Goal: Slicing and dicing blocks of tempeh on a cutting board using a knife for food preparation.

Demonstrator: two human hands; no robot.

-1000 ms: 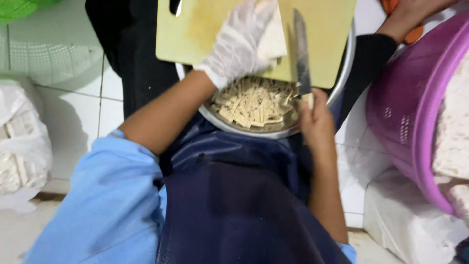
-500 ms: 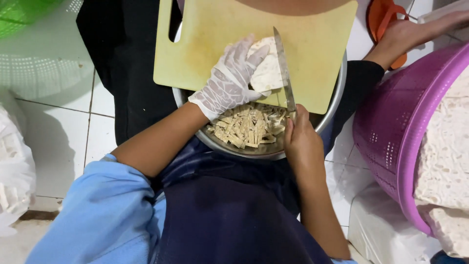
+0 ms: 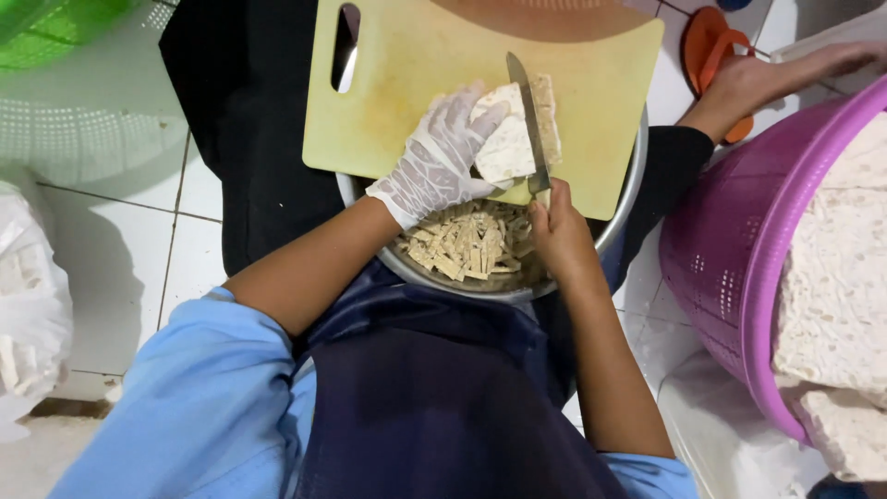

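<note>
My left hand (image 3: pixel 442 157), in a thin clear glove, presses down on a pale slab of tempeh (image 3: pixel 510 146) lying on a yellow cutting board (image 3: pixel 416 83). My right hand (image 3: pixel 557 231) grips a knife (image 3: pixel 528 118) by its handle, the blade resting across the slab, pointing away from me. The board lies over a metal bowl (image 3: pixel 621 212) on my lap. Several cut tempeh strips (image 3: pixel 471 242) fill the bowl under the board's near edge.
A purple basket (image 3: pixel 739 249) stacked with whole tempeh blocks (image 3: pixel 836 277) stands at my right. Another person's hand (image 3: pixel 767 79) reaches toward it from the far side, near an orange sandal (image 3: pixel 707 51). A white plastic bag (image 3: pixel 28 305) and green basket (image 3: pixel 46 18) sit left.
The view has tilted so board and bowl sit lower in frame. The knife has shifted from the slab's right edge onto the slab, and my left hand flattened on the tempeh.
</note>
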